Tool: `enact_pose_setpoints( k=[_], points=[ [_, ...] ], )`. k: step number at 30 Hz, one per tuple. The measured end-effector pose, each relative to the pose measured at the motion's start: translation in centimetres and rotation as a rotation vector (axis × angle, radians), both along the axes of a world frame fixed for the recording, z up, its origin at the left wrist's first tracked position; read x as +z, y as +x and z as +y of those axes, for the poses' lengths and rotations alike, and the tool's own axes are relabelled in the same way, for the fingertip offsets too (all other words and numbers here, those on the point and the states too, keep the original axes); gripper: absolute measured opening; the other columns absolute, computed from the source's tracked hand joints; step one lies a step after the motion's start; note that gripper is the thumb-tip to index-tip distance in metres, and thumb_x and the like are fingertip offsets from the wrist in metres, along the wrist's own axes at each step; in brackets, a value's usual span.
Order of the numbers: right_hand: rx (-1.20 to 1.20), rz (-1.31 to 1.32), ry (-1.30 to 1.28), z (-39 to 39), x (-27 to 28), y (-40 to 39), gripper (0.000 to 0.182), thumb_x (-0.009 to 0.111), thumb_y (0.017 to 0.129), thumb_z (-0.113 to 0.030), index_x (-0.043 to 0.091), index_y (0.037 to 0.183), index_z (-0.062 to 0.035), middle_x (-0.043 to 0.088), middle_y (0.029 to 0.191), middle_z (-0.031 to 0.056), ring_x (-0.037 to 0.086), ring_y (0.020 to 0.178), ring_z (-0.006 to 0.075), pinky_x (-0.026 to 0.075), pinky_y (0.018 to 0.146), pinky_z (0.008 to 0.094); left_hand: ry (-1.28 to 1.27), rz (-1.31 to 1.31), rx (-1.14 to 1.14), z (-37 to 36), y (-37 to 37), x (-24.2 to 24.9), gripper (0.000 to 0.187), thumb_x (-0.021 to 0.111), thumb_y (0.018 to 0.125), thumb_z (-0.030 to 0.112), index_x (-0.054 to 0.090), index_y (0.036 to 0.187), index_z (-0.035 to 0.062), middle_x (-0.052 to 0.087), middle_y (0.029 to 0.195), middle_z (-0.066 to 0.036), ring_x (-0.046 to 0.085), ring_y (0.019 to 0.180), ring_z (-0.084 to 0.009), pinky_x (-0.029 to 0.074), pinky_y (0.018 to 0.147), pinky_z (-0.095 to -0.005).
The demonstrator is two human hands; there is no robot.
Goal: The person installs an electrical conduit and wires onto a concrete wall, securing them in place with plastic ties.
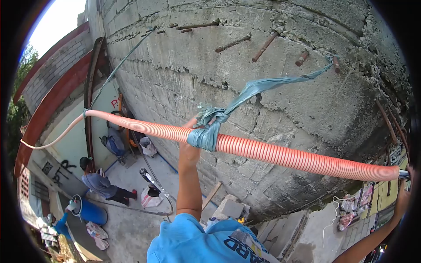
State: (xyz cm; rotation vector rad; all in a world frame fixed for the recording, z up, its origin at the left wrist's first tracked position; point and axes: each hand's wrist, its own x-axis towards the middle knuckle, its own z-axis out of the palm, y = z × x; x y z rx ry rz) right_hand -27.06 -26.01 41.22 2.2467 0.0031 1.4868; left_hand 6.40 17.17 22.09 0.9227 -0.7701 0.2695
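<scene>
An orange corrugated conduit [280, 155] runs across the view in front of a rough concrete block wall [280, 87]. A blue plastic strip [245, 94] is knotted around the conduit and stretches up to a rusty rebar stub [336, 64]. My left hand [189, 151] reaches up and grips the conduit right beside the knot, its fingers mostly hidden behind the tube. At the far right edge, my right hand [401, 197] holds the conduit's end, partly lost in the dark rim of the picture.
Several rusty rebar stubs [263, 47] stick out of the wall above. A thin cable [118, 65] runs up to the left. Far below, a crouching person [103, 184], a blue drum [93, 212], bags and planks are on the concrete ground.
</scene>
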Motion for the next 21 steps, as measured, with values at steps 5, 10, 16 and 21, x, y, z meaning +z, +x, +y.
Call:
enact_pose_setpoints(
  k=[5,10,16,21],
  points=[
    [-0.053,-0.064,-0.116,2.5,-0.7,1.8,0.025,0.062,0.071,0.001,0.066,0.096,0.0018,0.066,0.092,0.0171,0.063,0.084,0.0289,0.048,0.082,0.0387,0.271,-0.523,0.247,3.9,-5.8,3.0,0.022,0.072,0.069,0.018,0.065,0.077,-0.0011,0.058,0.055,-0.005,0.058,0.056,-0.0149,0.046,0.058,-0.0254],
    [-0.093,0.051,0.062,1.2,-2.9,0.4,0.045,0.063,0.074,0.007,0.057,0.118,-0.0001,0.058,0.117,0.0150,0.052,0.115,0.0300,0.035,0.101,0.0379,0.355,-0.450,0.858,4.5,-7.5,9.6,0.047,0.069,0.076,0.039,0.065,0.085,-0.0069,0.059,0.071,-0.014,0.058,0.071,-0.0220,0.043,0.068,-0.0311],
    [0.194,0.085,0.016,10.1,-2.1,3.9,0.047,0.066,0.079,-0.029,0.054,0.115,-0.0018,0.055,0.114,0.0196,0.052,0.108,0.0364,0.041,0.092,0.0474,0.894,-0.377,0.389,4.4,-5.0,13.6,0.048,0.068,0.079,0.038,0.065,0.091,-0.0088,0.061,0.085,-0.016,0.057,0.075,-0.0218,0.044,0.069,-0.0298],
    [0.706,0.231,-0.127,16.5,-4.0,8.2,0.025,0.065,0.080,-0.025,0.059,0.095,-0.0055,0.059,0.092,0.0091,0.057,0.081,0.0206,0.048,0.066,0.0329,0.907,-0.404,0.481,4.0,-6.4,13.8,0.027,0.062,0.075,0.014,0.065,0.087,-0.0094,0.062,0.069,-0.011,0.060,0.063,-0.0147,0.047,0.062,-0.0239]
  ],
)
